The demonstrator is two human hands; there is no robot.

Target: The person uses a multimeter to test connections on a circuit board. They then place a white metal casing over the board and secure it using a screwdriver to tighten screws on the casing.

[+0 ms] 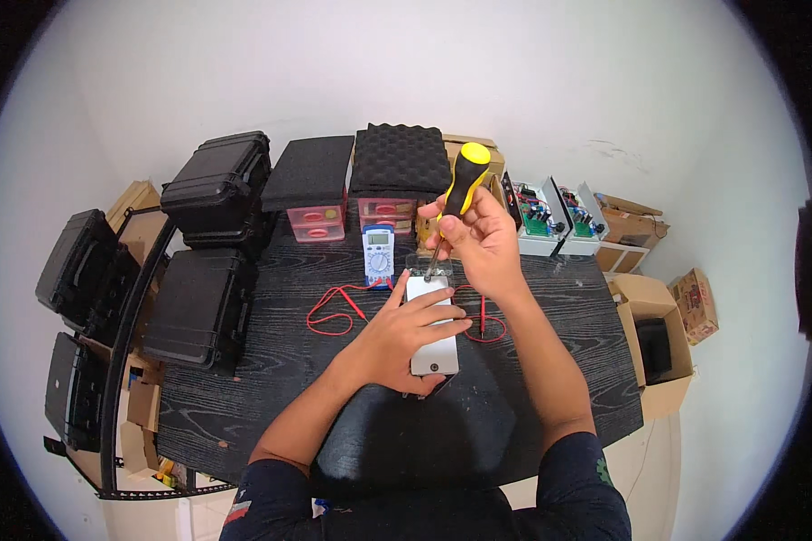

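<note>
My right hand (481, 236) is closed round a black and yellow screwdriver (465, 185), which is tilted with its yellow end up. The shaft points down to the far end of a white metal box (435, 353), where a dark screw seems to sit; the tip's contact is too small to tell. My left hand (404, 332) grips the box, its fingers across the top and its thumb at the near end. Another dark screw (435, 367) shows at that near end. Just beyond the box stands a blue and white multimeter (380, 256) with red test leads (336, 290) on both sides.
Everything rests on a dark wood-grain table (280, 361). Black hard cases (198, 302) are stacked left. At the back, pink drawer units (316, 224) carry black foam sheets (401, 158). Open units with green circuit boards (539, 215) stand back right, and a cardboard box (663, 394) sits beyond the right edge.
</note>
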